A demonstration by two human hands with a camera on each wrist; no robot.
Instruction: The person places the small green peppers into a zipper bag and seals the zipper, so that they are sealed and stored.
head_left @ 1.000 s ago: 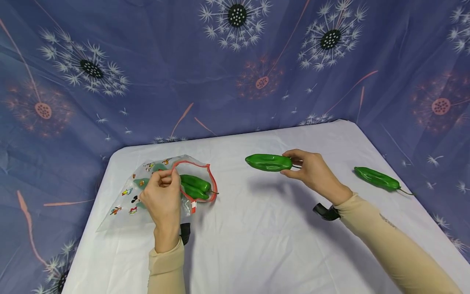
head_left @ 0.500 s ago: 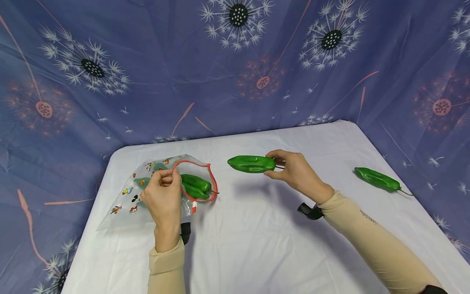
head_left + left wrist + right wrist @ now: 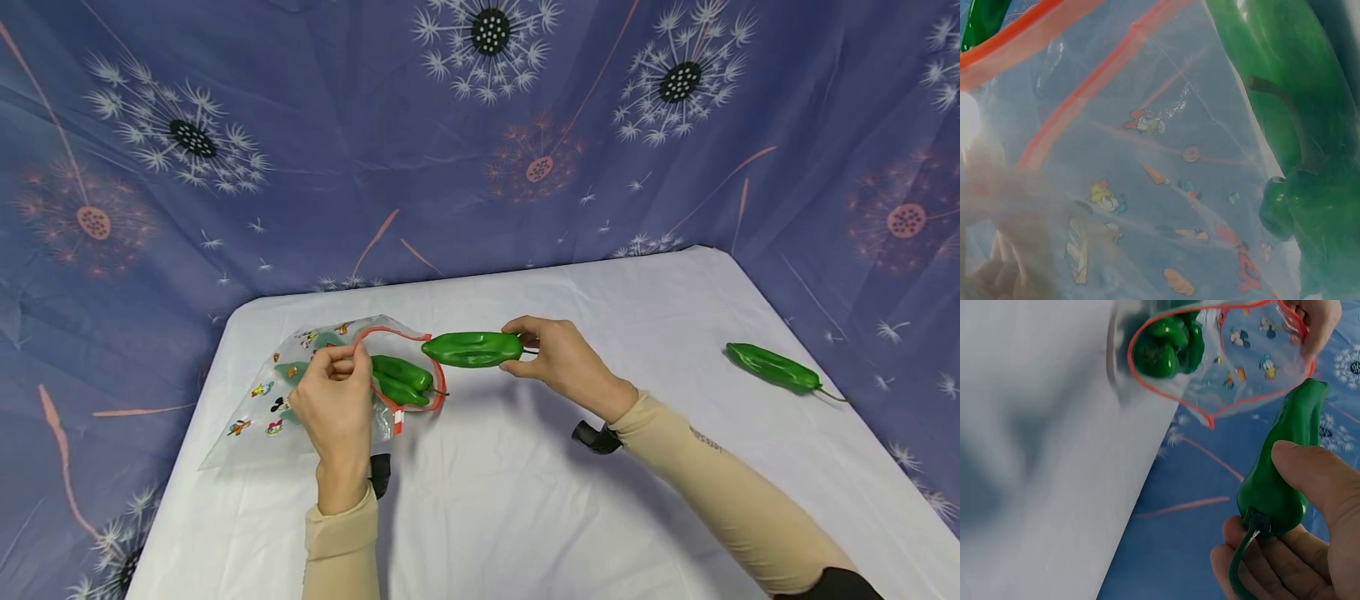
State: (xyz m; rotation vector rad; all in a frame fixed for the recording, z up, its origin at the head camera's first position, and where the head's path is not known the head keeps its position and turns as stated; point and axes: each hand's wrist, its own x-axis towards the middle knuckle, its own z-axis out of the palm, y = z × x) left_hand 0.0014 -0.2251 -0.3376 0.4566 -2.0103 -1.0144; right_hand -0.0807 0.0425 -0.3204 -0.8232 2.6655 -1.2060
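Note:
My left hand (image 3: 333,408) pinches the red-edged rim of a clear zip bag (image 3: 251,433) printed with cartoon figures, holding its mouth open to the right. Several green peppers (image 3: 401,379) lie inside, some blurred by the plastic; the left wrist view shows them through the film. In my right hand (image 3: 558,358) a green pepper (image 3: 468,349) is gripped near its stem end, thumb on one side and fingers on the other. Its tip points left and overlaps the bag's red edge in the head view. The right wrist view shows the pepper (image 3: 1279,469) close to the open mouth, apart from the peppers inside.
Another green pepper (image 3: 772,367) lies alone on the right side of the white-covered table (image 3: 480,517). A blue dandelion-print cloth (image 3: 337,167) hangs behind the table and along its sides.
My right hand has carried its pepper leftward across the table to the bag's mouth. The left hand, the bag and the pepper lying at the right have stayed in place.

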